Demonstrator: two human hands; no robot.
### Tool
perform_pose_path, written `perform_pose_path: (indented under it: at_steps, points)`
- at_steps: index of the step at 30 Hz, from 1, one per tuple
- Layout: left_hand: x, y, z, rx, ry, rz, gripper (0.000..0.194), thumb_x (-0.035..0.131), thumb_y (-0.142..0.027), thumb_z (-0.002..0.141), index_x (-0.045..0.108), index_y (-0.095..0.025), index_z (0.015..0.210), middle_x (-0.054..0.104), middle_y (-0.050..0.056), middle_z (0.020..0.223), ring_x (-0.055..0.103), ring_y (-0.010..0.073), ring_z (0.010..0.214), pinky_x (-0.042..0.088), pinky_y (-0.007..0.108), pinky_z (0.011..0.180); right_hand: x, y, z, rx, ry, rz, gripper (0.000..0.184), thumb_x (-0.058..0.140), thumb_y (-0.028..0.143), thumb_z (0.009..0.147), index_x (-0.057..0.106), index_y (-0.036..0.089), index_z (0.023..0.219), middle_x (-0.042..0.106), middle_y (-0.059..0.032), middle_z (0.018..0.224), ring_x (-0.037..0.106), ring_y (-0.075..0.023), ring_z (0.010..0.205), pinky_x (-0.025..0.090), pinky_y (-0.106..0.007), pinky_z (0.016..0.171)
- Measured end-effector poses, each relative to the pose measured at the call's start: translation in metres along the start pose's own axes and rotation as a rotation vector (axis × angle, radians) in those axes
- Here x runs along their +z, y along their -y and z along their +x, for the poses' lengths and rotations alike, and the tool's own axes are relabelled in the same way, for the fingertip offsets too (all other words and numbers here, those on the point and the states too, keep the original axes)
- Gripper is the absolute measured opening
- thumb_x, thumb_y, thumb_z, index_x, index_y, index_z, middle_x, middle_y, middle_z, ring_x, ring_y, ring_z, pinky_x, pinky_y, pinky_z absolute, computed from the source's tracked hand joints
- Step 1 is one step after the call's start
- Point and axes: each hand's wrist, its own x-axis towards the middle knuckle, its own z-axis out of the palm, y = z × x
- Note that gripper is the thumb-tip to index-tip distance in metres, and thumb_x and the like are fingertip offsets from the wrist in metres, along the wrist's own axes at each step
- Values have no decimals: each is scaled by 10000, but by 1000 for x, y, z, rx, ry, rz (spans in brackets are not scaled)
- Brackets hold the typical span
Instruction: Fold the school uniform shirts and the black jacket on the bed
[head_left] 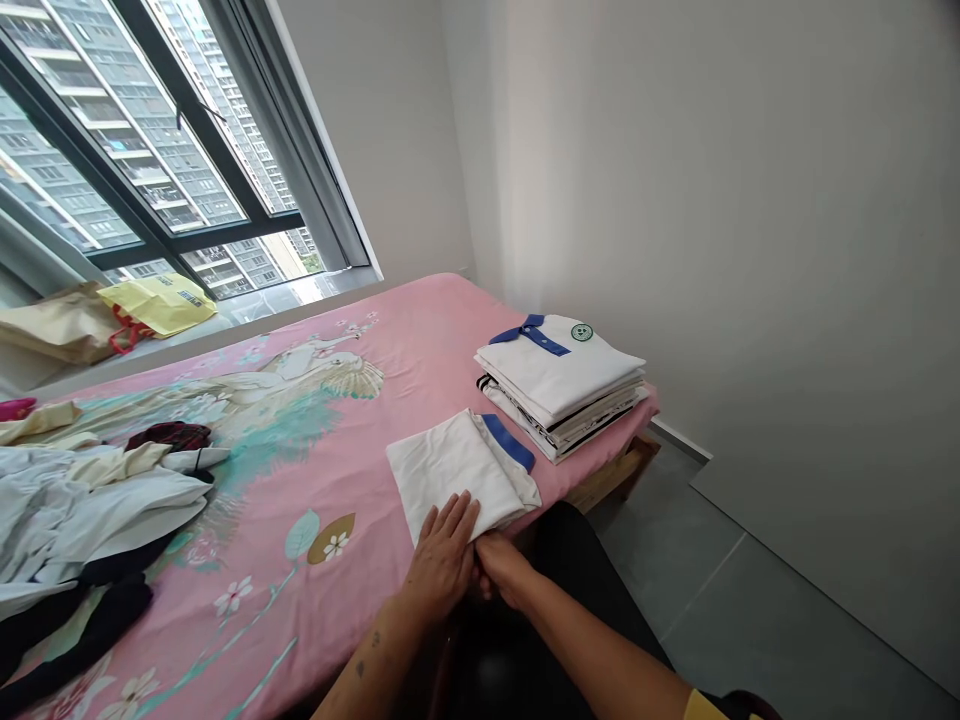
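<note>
A white shirt with a blue collar lies folded into a rectangle near the edge of the bed. My left hand rests on its near side, fingers stretched out flat on the cloth. Right beside it, my right hand is at the shirt's near edge with its fingers curled in. Whatever those fingers may hold is hidden. Behind the folded shirt, to the right, stands a neat stack of folded shirts; the top one is white with a blue collar and a round green badge.
A pink flowered sheet covers the bed. At left lies a loose heap of clothes, white and dark. A yellow bag sits on the windowsill. A wall rises on the right, above grey floor tiles.
</note>
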Motion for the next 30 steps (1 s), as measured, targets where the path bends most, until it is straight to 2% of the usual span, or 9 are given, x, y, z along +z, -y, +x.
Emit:
perform_pose_path:
  at_steps: [4,7,10,12,16,19,23,26,30]
  points:
    - [14,-3,-5,29,-2,91,633,428,-221,857,193,-234,1444,190,73,1513,159,260,1386,163,510,1111,-26,-12,-22,-16,49,-264,457,415,559,836,570,154,691,482,27,416,308,-70,274,229,-178,291]
    - [22,-6,-6,25,-25,129,628,446,-314,877,185,-249,1445,182,88,1514,146,281,1387,151,538,1100,-45,-7,-35,-222,-161,-403,463,399,560,838,570,169,659,413,45,400,327,-80,334,269,-195,356]
    - [21,-7,-6,21,-38,116,647,480,-355,866,192,-279,1441,183,84,1515,169,290,1381,159,536,1094,-56,24,-38,-536,-377,-530,397,429,525,843,577,188,695,518,13,524,475,-123,512,383,-225,526]
    - [14,-5,-5,20,-22,72,618,473,-407,867,235,-301,1427,213,75,1509,209,289,1370,211,516,1080,-58,52,-32,-645,-439,-662,344,429,488,854,595,195,782,610,-13,695,544,-152,657,413,-244,643]
    - [-2,10,3,-21,-8,-4,423,372,-388,915,431,-324,1329,349,45,1457,324,242,1325,319,449,1034,-52,97,-3,-550,-447,-1041,345,429,418,860,589,181,1053,647,-74,973,587,-208,899,411,-284,759]
    - [-2,29,7,-113,-98,32,417,395,-355,906,461,-292,1313,355,59,1453,288,252,1344,266,482,1068,-47,112,23,-444,-461,-1249,395,414,437,865,595,156,1074,646,-130,1002,588,-256,960,408,-330,780]
    - [11,45,6,-157,-127,77,482,439,-404,882,423,-271,1344,354,77,1452,271,268,1351,212,509,1090,-39,115,44,-390,-462,-1291,410,430,502,845,642,160,918,660,-150,906,613,-285,879,414,-361,734]
    - [17,46,4,-163,-124,99,489,433,-399,886,403,-272,1357,342,77,1459,253,267,1358,198,508,1095,-33,114,48,-409,-482,-1305,408,416,511,852,626,172,937,657,-142,916,611,-272,880,408,-349,731]
    - [11,41,9,-166,-129,109,486,424,-394,890,389,-288,1363,327,77,1466,227,280,1365,138,560,1090,-33,117,48,-475,-473,-1255,343,442,465,855,598,183,971,661,-104,909,609,-244,865,399,-319,719]
